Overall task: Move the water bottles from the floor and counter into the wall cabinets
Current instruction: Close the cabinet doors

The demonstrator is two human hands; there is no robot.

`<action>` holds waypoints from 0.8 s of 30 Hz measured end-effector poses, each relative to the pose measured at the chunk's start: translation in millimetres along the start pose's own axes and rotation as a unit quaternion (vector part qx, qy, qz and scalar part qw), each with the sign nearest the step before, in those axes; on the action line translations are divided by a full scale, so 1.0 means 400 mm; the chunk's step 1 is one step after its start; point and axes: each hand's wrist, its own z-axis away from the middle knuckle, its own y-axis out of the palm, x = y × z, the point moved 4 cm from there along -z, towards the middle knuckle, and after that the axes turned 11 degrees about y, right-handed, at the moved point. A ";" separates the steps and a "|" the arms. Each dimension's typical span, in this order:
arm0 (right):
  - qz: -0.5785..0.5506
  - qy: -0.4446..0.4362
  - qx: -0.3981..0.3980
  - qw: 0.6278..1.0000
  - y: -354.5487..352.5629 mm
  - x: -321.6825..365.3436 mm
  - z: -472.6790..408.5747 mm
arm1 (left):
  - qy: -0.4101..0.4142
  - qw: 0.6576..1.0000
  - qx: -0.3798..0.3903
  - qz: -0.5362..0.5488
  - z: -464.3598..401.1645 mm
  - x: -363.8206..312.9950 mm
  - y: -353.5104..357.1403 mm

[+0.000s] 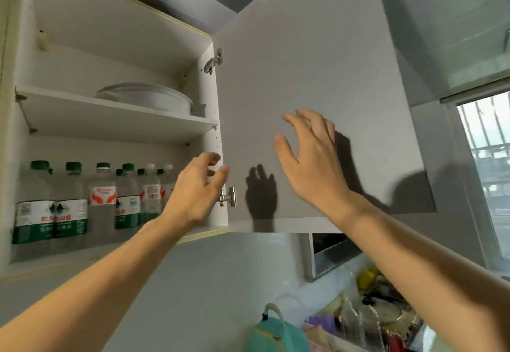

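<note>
Your left hand (197,186) is up at the hinge side of the open wall cabinet (110,56), fingers loosely curled & apart, gripping nothing; can't tell if it touches the frame. Your right hand (311,158) is spread near the inner face of the cabinet door (303,61), fingers apart, empty. Water bottles (71,202) stand upright in rows on the bottom shelf, w/ white dishes (149,100) on the shelf above.
</note>
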 end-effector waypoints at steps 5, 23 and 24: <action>0.161 0.003 -0.098 0.982 -0.177 -0.128 -0.036 | 0.035 0.999 0.035 0.014 -0.045 -0.127 0.116; -0.405 0.100 0.127 0.900 -0.261 -0.284 0.060 | 0.045 0.994 0.025 0.098 0.041 -0.325 0.240; -0.462 0.109 0.176 0.862 -0.243 -0.262 0.074 | 0.032 0.993 0.017 0.114 0.056 -0.324 0.219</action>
